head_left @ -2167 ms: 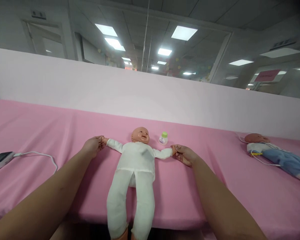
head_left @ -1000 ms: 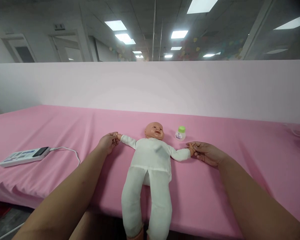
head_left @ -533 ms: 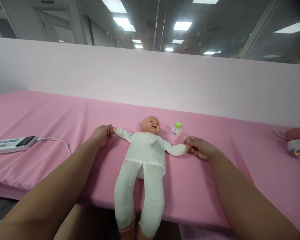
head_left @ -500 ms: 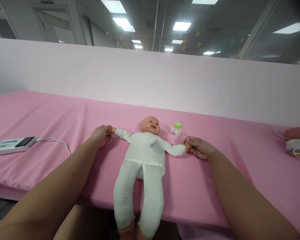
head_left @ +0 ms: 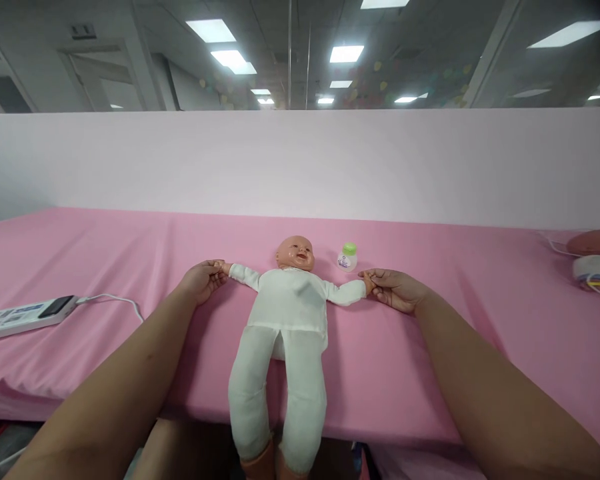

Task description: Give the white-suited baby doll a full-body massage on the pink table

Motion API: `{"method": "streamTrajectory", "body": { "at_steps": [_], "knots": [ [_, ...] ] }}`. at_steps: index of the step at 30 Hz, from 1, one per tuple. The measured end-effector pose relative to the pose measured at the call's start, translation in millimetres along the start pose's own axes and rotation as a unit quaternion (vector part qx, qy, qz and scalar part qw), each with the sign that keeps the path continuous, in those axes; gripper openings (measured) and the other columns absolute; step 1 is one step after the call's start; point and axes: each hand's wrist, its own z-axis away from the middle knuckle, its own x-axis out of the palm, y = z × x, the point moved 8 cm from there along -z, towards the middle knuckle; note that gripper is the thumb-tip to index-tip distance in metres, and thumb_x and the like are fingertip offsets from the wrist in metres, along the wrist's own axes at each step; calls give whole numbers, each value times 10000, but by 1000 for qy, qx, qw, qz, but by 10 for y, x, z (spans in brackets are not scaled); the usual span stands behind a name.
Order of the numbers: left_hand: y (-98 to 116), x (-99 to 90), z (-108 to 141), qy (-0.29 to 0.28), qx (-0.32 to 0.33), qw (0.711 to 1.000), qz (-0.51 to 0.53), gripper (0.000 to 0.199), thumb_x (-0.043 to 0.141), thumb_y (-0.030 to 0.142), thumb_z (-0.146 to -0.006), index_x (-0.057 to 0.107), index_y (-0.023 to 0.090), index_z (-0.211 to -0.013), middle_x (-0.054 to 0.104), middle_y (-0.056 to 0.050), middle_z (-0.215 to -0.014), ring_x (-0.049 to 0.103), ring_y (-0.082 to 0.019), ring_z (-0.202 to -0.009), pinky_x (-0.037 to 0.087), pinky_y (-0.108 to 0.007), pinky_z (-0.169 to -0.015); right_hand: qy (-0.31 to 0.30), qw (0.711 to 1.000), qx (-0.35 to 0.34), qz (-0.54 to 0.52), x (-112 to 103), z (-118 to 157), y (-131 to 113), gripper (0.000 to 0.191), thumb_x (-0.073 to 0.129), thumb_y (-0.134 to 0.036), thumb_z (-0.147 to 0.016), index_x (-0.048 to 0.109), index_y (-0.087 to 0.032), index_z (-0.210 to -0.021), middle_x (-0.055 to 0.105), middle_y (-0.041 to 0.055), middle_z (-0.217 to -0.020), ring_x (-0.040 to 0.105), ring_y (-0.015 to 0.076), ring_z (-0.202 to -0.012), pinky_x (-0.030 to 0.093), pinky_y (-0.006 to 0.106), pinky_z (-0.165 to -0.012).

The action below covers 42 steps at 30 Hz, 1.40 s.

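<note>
A baby doll (head_left: 287,307) in a white suit lies face up on the pink-covered table (head_left: 455,333), its arms spread wide and its legs hanging over the front edge. My left hand (head_left: 200,280) grips the doll's hand on the left side. My right hand (head_left: 393,290) holds the doll's other hand between its fingers on the right side. A small white bottle with a green cap (head_left: 347,257) stands just right of the doll's head, beyond my right hand.
A white power strip (head_left: 25,315) with a cable lies at the table's left end. Another doll (head_left: 595,257) with wires lies at the far right edge. A pale partition wall (head_left: 300,167) runs behind the table.
Both hands keep hold of the doll's hands with its arms spread. The view has shifted slightly; the doll's arms lie a little flatter and wider than before.
</note>
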Motion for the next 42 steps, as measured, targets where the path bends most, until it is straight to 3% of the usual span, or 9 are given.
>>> {"method": "streamTrajectory", "body": {
  "at_steps": [8, 12, 18, 23, 28, 36, 42],
  "knots": [
    [18, -38, -30, 17, 10, 999, -29, 50, 670, 112, -892, 651, 120, -846, 649, -66, -734, 627, -127, -608, 598, -226, -579, -34, 998, -5, 53, 80, -27, -12, 259, 884, -265, -794, 719, -173, -971, 669, 24, -855, 593, 78, -667, 561, 159, -630],
    [34, -34, -44, 20, 8, 999, -36, 76, 651, 128, -919, 645, 121, -843, 655, -71, -769, 643, -132, -637, 600, -222, -587, 0, 998, -11, 59, 77, -43, -35, 215, 859, -307, -825, 704, -173, -891, 654, 23, -792, 555, 81, -624, 536, 169, -578],
    [43, 7, -55, 4, -10, 999, -39, 123, 593, 72, -909, 713, 90, -930, 695, -119, -843, 670, -144, -667, 606, -216, -617, 61, 996, 3, 66, 45, -30, -52, 175, 750, -341, -934, 750, -166, -938, 652, 44, -764, 527, 82, -591, 542, 154, -546],
    [26, -4, -52, 10, -26, 999, -30, 194, 564, 29, -899, 723, 106, -978, 720, -128, -913, 705, -161, -743, 623, -236, -690, 26, 998, 11, 59, 60, -29, -41, 142, 731, -234, -924, 767, -163, -1042, 692, 63, -835, 573, 94, -629, 574, 168, -591],
    [43, 26, -21, 2, -18, 999, -29, 218, 542, 12, -898, 715, 115, -981, 718, -123, -913, 710, -165, -769, 631, -243, -701, -28, 999, 4, 24, 86, -19, -25, 265, 706, -154, -913, 747, -161, -1174, 725, 85, -994, 650, 110, -747, 616, 194, -732],
    [44, 32, 11, 25, -13, 999, -21, 178, 541, 17, -924, 699, 85, -970, 706, -117, -831, 679, -138, -652, 630, -239, -659, -14, 1000, 7, 13, 86, -5, -19, 271, 706, -126, -910, 736, -160, -1178, 729, 97, -1050, 693, 122, -809, 627, 192, -758],
    [21, 32, 47, 30, 14, 999, -8, 103, 647, 20, -862, 699, 85, -922, 707, -116, -799, 690, -149, -656, 618, -246, -651, -5, 999, -11, 38, 58, -7, -14, 223, 779, -222, -891, 752, -189, -1110, 720, 64, -987, 661, 109, -758, 608, 174, -697]
  ]
}}
